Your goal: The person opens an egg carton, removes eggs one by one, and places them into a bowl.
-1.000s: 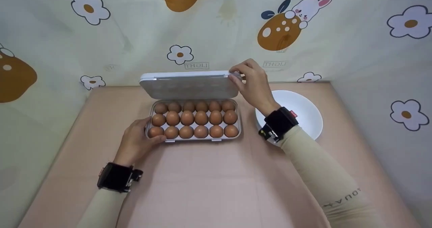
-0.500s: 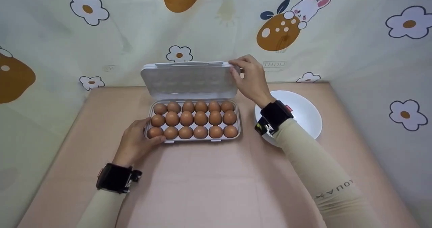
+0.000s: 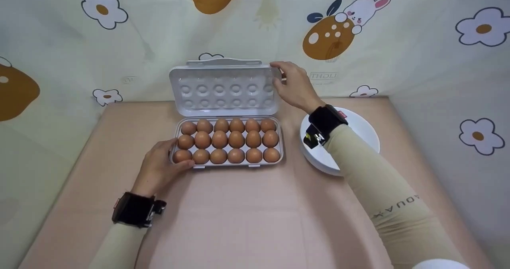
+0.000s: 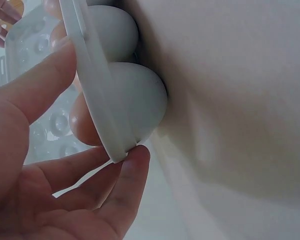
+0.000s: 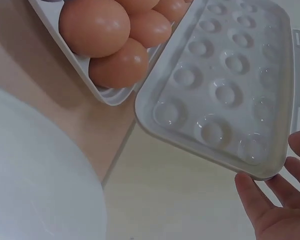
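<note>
A white egg box [image 3: 227,165] stands on the table with its lid [image 3: 223,73] raised nearly upright at the back. Rows of brown eggs [image 3: 236,140] fill the base. My left hand [image 3: 156,169] grips the base at its left end, thumb over the front edge; the left wrist view shows the thumb on the rim [image 4: 92,90] and fingertips at the corner. My right hand [image 3: 295,86] holds the lid's upper right corner between thumb and fingers. Dimpled rounds cover the lid's inside [image 5: 225,92] in the right wrist view.
A white round dish [image 3: 322,160] stands right of the egg box, partly under my right forearm. Behind the table [image 3: 239,221] hangs a printed cloth [image 3: 151,30]. A white rounded thing [image 3: 440,264] shows at the bottom right edge.
The lid has swung up and back from a lower tilt, with my right hand rising at its corner. Its dimpled inside now shows plainly. My left hand has stayed at the base.
</note>
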Demonstrator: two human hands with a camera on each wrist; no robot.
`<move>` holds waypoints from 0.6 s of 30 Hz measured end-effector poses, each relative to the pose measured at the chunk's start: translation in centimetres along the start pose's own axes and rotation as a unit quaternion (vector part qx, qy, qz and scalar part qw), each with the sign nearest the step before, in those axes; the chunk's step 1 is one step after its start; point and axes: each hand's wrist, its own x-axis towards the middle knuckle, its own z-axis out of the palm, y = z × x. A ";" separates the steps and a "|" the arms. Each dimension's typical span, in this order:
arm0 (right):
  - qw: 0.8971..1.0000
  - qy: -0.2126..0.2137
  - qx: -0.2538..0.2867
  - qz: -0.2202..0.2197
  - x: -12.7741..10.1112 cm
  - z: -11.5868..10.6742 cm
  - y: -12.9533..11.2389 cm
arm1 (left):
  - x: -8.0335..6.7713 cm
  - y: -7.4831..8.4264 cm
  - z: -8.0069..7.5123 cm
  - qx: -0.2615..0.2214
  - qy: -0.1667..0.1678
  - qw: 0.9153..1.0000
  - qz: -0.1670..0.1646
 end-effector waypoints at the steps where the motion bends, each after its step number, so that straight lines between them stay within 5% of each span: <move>1: 1.000 -0.009 -0.003 0.006 0.2 0.0 0.1 | 0.0 0.0 0.0 -0.001 -0.001 1.000 -0.002; 18: 0.994 -0.068 0.016 0.090 1.6 1.6 1.4 | -0.2 0.1 0.2 -0.011 0.004 1.000 -0.007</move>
